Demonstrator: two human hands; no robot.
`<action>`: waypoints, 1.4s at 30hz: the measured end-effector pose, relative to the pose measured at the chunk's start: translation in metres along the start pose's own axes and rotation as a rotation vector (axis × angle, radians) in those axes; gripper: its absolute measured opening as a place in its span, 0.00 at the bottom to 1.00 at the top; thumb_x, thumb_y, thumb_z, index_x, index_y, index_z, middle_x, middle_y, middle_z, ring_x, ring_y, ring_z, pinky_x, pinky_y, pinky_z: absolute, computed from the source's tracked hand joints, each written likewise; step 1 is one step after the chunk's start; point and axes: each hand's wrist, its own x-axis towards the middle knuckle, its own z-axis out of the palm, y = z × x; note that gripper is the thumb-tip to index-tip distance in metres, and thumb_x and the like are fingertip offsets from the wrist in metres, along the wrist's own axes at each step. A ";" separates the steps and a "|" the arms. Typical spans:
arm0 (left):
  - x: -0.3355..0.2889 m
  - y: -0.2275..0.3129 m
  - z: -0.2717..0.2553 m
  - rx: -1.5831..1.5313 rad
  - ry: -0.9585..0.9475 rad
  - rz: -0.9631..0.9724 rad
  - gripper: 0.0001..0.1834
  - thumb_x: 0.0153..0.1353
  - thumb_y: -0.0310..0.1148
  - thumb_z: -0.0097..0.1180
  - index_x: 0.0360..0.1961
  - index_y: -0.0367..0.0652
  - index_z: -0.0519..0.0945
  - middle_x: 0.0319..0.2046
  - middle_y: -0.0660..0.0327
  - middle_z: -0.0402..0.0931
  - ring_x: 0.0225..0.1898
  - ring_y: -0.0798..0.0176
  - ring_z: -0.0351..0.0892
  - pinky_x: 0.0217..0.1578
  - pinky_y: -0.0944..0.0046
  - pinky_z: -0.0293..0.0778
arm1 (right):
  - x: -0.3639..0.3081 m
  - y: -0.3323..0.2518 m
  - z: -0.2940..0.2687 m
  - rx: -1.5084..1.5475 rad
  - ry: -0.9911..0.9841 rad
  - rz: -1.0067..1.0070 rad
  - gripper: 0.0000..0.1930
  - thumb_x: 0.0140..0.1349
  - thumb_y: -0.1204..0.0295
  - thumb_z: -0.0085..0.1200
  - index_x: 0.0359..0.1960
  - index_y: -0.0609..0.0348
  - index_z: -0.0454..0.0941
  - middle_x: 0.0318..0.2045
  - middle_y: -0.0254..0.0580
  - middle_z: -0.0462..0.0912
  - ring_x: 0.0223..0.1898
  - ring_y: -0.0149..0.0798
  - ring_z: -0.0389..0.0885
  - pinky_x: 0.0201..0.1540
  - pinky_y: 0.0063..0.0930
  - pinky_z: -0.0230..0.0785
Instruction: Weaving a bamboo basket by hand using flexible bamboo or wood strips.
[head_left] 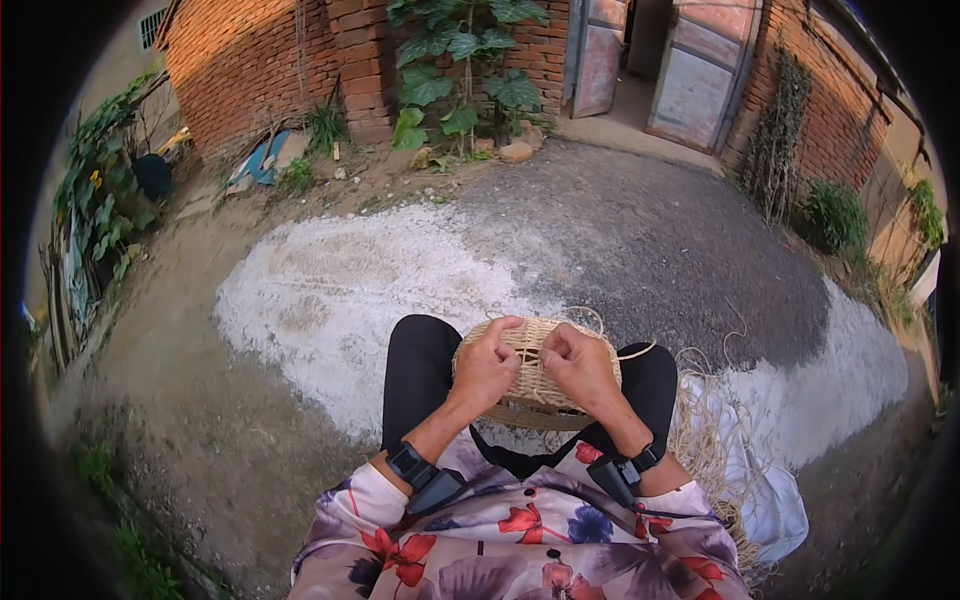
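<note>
A pale woven straw basket (537,384) rests between my knees, its weave facing up. My left hand (486,366) is closed on the left part of the basket, thumb and fingers near its upper edge. Across a small gap, my right hand (580,368) is bent in a pinch over the weave, and a thin straw strand (637,353) sticks out to its right. The fingertips partly hide what they pinch. Another strand (585,312) loops above the basket's far edge. Both wrists wear black straps with dark box-shaped devices.
Loose straw strands (690,425) lie beside my right leg, partly over a white sack (772,505). Ahead are a white powdery patch (340,270) and dark gravel (650,230). A leafy climbing plant (465,55), a brick wall (245,75) and a metal door (690,85) stand farther off.
</note>
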 end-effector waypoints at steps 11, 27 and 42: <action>-0.027 -0.148 -0.306 0.965 0.798 -0.037 0.13 0.48 0.17 0.52 0.34 0.41 0.83 0.24 0.45 0.80 0.29 0.41 0.82 0.31 0.48 0.75 | -0.053 0.068 -0.098 0.070 0.376 0.159 0.06 0.60 0.75 0.56 0.36 0.65 0.79 0.30 0.34 0.81 0.25 0.23 0.72 0.29 0.22 0.67; -0.048 0.136 -0.098 -0.064 -0.199 0.413 0.04 0.59 0.19 0.59 0.34 0.38 0.79 0.28 0.64 0.80 0.26 0.73 0.81 0.28 0.74 0.77 | -0.008 -0.140 -0.014 0.470 -0.033 -0.524 0.22 0.60 0.66 0.62 0.53 0.62 0.73 0.38 0.45 0.79 0.38 0.38 0.79 0.43 0.31 0.73; -0.008 -0.030 -0.045 -0.106 -0.185 -0.168 0.17 0.64 0.33 0.52 0.53 0.41 0.74 0.36 0.61 0.82 0.23 0.75 0.74 0.23 0.73 0.72 | -0.016 -0.030 -0.159 0.910 0.302 0.070 0.13 0.74 0.64 0.46 0.45 0.63 0.76 0.17 0.22 0.59 0.16 0.18 0.55 0.17 0.16 0.53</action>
